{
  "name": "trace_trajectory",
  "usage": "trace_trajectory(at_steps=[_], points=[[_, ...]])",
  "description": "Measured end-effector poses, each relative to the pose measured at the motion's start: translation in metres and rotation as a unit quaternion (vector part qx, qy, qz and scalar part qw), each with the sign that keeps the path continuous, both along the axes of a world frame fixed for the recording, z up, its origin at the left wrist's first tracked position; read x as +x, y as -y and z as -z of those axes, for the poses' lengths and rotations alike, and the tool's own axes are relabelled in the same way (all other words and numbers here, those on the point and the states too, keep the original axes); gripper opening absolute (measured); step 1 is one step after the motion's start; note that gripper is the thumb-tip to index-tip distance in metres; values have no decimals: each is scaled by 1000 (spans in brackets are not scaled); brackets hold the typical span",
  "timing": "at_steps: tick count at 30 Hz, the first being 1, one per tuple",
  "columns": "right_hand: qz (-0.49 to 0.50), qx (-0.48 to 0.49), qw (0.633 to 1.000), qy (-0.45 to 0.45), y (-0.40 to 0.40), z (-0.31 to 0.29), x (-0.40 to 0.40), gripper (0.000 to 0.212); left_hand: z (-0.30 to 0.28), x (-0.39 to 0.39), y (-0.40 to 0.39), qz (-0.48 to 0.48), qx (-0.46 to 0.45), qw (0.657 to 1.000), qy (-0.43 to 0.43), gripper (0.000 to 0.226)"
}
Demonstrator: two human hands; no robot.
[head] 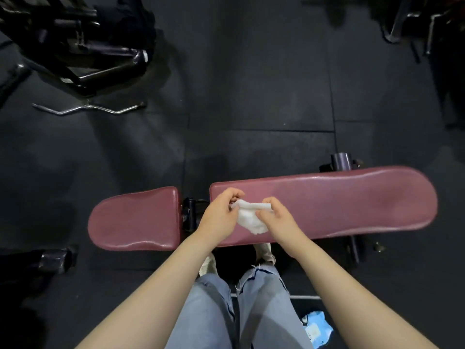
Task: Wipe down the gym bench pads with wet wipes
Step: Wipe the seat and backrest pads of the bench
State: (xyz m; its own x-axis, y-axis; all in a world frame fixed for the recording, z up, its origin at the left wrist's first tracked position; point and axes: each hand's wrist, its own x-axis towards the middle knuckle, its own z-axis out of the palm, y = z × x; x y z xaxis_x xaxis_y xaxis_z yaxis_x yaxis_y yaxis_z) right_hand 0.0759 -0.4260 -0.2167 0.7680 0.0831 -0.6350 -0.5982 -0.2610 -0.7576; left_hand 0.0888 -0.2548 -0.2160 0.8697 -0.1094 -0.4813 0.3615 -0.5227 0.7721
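Observation:
A white wet wipe (251,217) hangs crumpled between my two hands above the left end of the long maroon back pad (339,200). My left hand (221,215) pinches the wipe's left corner. My right hand (276,217) pinches its right edge. The shorter maroon seat pad (133,220) lies to the left, past a gap with a black hinge (188,212). A blue pack of wet wipes (315,328) lies on the floor at the lower right, beside my leg.
Black rubber floor mats surround the bench. A curved chrome bar (88,109) lies on the floor at upper left, beside a black machine frame (75,46). The bench's dark foot (54,260) sticks out at lower left. More dark equipment (427,26) stands at the top right.

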Motion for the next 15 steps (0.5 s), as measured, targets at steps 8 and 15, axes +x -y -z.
trace_trajectory(at_steps=[8,15], points=[[206,-71,974,-65,-3,91,4,31,70,-4,-42,64,69,994,-51,37],[226,-198,951,-71,49,168,49,37,140,-9,-51,24,91,992,-86,38]])
